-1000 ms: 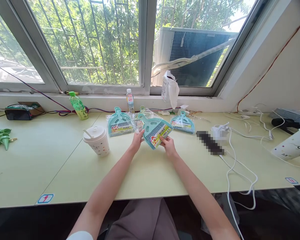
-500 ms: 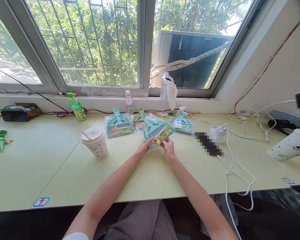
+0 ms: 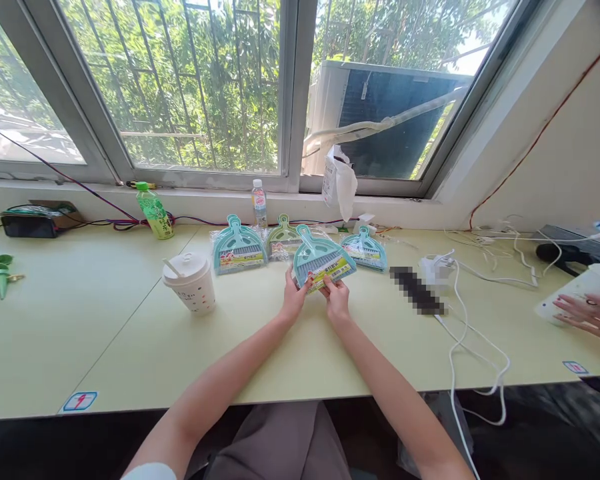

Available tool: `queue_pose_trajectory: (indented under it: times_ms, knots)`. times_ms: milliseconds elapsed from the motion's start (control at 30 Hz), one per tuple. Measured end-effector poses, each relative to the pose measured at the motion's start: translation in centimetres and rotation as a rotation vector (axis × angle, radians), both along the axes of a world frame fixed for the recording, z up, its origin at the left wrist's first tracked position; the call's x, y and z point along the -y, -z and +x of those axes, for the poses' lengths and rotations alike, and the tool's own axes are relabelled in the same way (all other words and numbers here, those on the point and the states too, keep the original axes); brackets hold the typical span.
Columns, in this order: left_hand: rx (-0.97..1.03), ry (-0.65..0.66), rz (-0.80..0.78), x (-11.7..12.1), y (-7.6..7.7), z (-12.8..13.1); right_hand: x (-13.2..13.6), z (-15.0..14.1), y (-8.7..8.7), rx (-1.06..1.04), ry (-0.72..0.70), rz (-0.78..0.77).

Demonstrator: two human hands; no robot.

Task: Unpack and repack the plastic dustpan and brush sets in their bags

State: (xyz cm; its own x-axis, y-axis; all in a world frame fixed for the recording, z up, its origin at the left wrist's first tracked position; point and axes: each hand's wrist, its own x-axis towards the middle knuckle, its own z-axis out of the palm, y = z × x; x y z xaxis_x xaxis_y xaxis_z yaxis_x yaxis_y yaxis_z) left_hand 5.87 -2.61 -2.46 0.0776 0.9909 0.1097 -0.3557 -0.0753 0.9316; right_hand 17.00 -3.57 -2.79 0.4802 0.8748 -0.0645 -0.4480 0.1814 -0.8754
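Both of my hands hold a teal mini dustpan and brush set point(image 3: 320, 254) with a yellow label, tilted above the table. My left hand point(image 3: 295, 293) grips its lower left corner, and my right hand point(image 3: 336, 295) pinches its lower edge near the label. Behind it, a second teal dustpan set point(image 3: 239, 247) in clear wrap lies to the left. A green dustpan set point(image 3: 283, 239) is partly hidden behind the held one. To the right lies another teal set point(image 3: 365, 249).
A lidded paper cup point(image 3: 190, 283) with a straw stands left of my arms. Bottles point(image 3: 155, 211) stand by the window. White cables point(image 3: 461, 333) run off the front edge at right. Another person's hand point(image 3: 590, 319) touches a white patterned cup point(image 3: 570, 293).
The dustpan set in my hands has turned slightly and shifted right, and my left hand has moved up along its side. At far right, another person's hand has come onto the cup.
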Motion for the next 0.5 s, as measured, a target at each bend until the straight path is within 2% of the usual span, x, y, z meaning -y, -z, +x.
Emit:
queue_pose_trajectory:
  times_ms: [67, 233, 400, 500]
  knots:
    - [-0.031, -0.006, -0.006, 0.5, 0.2, 0.6, -0.1, 0.2, 0.2, 0.000, 0.020, 0.004]
    - [0.029, 0.112, -0.073, 0.9, 0.1, 1.2, -0.5, 0.8, 0.4, 0.033, 0.037, 0.025]
    - [-0.091, -0.116, -0.019, 0.4, -0.3, 0.4, -0.3, 0.5, 0.0, -0.028, -0.002, 0.043]
    - [-0.208, -0.193, 0.041, 0.3, -0.4, 0.0, -0.2, 0.2, 0.0, -0.065, -0.063, 0.051]
